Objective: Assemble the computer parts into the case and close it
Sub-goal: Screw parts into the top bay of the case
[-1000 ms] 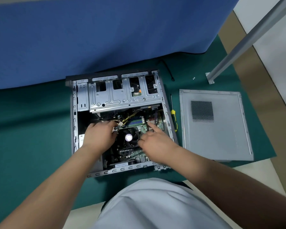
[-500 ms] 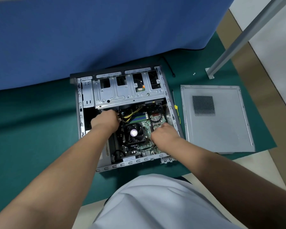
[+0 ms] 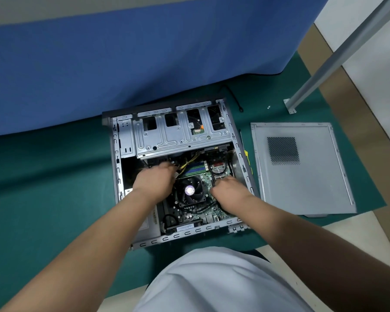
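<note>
Case [image 3: 117,176]: laid open on its side on green mat [image 3: 43,188], drive cage toward blue cloth [image 3: 122,64].
Side panel [image 3: 313,188]: laid flat just right of case.
Left hand [image 3: 154,181]: fingers curled among cables [image 3: 188,162]; grasp cannot be told.
Right hand [image 3: 229,190]: fingers curled on motherboard [image 3: 208,180]; grasp cannot be told.

Even, diffuse indoor light, moderately bright; no hard glare. Soft shadow under blue cloth [image 3: 144,64] falls on green mat [image 3: 43,176] toward 9 o'clock. Case [image 3: 178,172] interior dim, detail murky (fan hub [image 3: 189,189] catches small bright spot). Side panel [image 3: 302,167] at 3 o'clock evenly lit. Wide-angle bending at edges: metal pole [image 3: 347,48] at 1 o'clock slants. Forearms slightly soft at 6 o'clock.
</note>
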